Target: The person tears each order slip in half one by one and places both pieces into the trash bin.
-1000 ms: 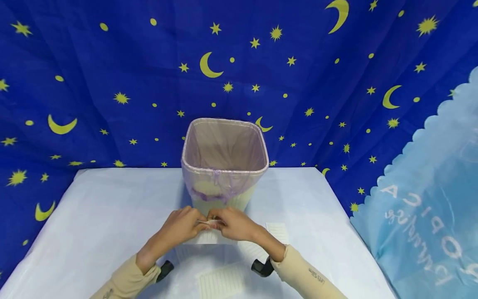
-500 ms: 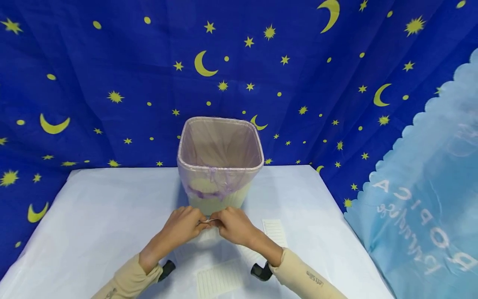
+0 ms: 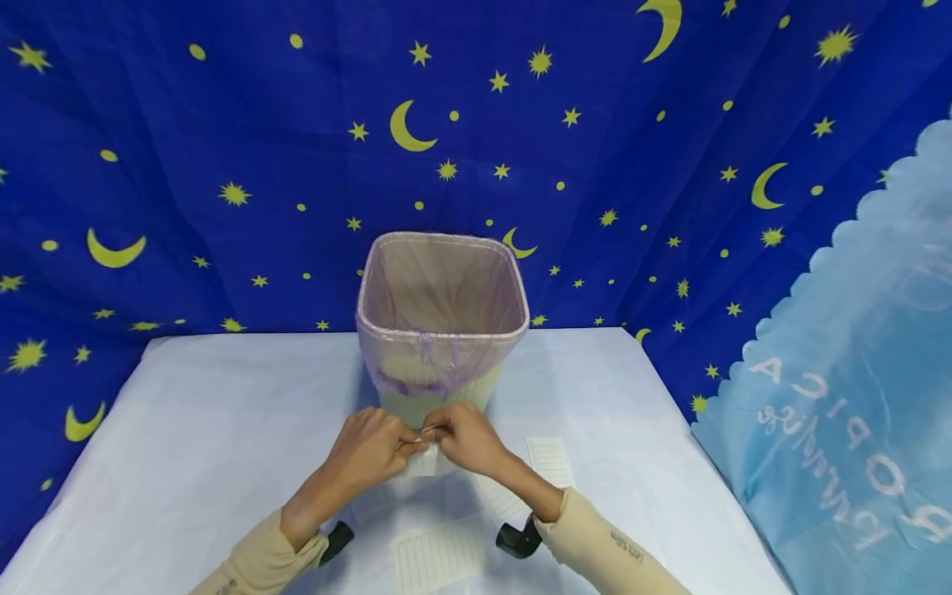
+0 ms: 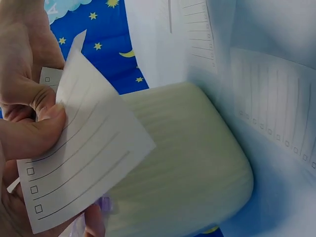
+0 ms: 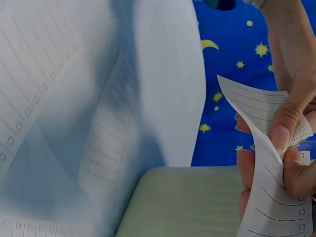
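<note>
A small sheet of lined paper [image 4: 98, 148] with checkbox squares is pinched between thumbs and fingers of both hands. My left hand [image 3: 369, 446] and right hand [image 3: 467, 444] meet at its edge in the head view, with the fingertips nearly touching. Between the two thumbs the paper [image 5: 271, 192] bends and creases in the right wrist view, its two sides standing at different angles. Just beyond the hands stands a cream waste bin [image 3: 482, 395], upright, lined with a thin purple bag [image 3: 416, 359] folded over its rim.
Several lined checklist sheets lie on the white-covered table, one loose sheet [image 3: 439, 555] near the front and another sheet [image 3: 549, 460] right of the hands. Black wrist-worn devices [image 3: 518, 539] hang inside the forearms. A blue star-and-moon cloth [image 3: 260, 124] rises behind the table.
The right hand has risen slightly and turned against the left, and more of the paper shows below the fingers. The head view has shifted a little; bin and loose sheets stay put.
</note>
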The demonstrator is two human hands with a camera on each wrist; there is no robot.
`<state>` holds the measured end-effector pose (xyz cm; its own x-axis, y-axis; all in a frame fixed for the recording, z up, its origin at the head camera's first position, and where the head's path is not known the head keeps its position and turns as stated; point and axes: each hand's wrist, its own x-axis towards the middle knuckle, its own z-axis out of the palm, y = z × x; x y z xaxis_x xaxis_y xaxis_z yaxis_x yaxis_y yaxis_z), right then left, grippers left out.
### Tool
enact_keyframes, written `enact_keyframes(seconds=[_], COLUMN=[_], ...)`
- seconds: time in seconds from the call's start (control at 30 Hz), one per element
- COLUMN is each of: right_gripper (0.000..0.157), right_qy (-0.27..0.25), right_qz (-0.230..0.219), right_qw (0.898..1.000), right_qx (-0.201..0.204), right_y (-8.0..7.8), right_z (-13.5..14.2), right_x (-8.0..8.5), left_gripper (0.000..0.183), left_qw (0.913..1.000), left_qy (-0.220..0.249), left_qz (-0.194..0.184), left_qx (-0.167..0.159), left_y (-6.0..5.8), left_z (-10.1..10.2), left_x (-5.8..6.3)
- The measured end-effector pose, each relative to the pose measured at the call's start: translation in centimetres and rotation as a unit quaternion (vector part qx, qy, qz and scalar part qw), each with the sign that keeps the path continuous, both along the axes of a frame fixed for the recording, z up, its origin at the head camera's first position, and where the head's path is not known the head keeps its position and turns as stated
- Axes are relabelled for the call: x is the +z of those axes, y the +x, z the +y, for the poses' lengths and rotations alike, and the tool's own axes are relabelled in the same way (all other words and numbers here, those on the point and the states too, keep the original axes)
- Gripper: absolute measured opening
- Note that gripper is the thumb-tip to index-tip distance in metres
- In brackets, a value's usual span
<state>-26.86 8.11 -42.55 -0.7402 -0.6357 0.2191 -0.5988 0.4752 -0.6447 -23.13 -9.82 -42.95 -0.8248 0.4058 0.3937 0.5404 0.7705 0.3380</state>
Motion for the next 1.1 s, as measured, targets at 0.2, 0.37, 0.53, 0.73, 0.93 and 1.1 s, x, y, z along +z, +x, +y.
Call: enact_keyframes(seconds=[0.2, 0.37, 0.53, 0.73, 0.93, 1.1], right_gripper=[0.019, 0.018, 0.008, 0.008, 0.024, 0.029], right_qy=[-0.059, 0.004, 0.078, 0.137, 0.136, 0.131], right_qz=[-0.135, -0.046, 0.022, 0.063, 0.15, 0.161], right_qw=[0.989, 0.998, 0.995, 0.988, 0.979, 0.978], right_qx=[0.002, 0.034, 0.053, 0.029, 0.014, -0.008], right_y=[-0.6, -0.2, 0.5, 1.1, 1.6, 1.6], right_z=[0.6, 1.0, 1.4, 1.5, 1.2, 1.0], right_x=[-0.4, 0.1, 0.8, 0.9, 0.4, -0.1], left_gripper=[0.011, 0.017, 0.016, 0.009, 0.022, 0.041], left_qw=[0.9986, 0.9797, 0.9749, 0.9865, 0.9886, 0.9932], left_qy=[0.03, 0.076, 0.059, 0.04, 0.025, -0.007], left_qz=[-0.044, -0.183, -0.209, -0.156, -0.145, -0.11], left_qx=[0.001, 0.031, 0.046, 0.027, 0.034, 0.037], left_y=[0.3, 0.3, 0.3, 0.6, 0.9, 1.0], left_z=[0.1, 0.2, 0.3, 0.5, 0.8, 1.1], left_x=[0.1, 0.0, 0.1, 0.1, 0.0, 0.1])
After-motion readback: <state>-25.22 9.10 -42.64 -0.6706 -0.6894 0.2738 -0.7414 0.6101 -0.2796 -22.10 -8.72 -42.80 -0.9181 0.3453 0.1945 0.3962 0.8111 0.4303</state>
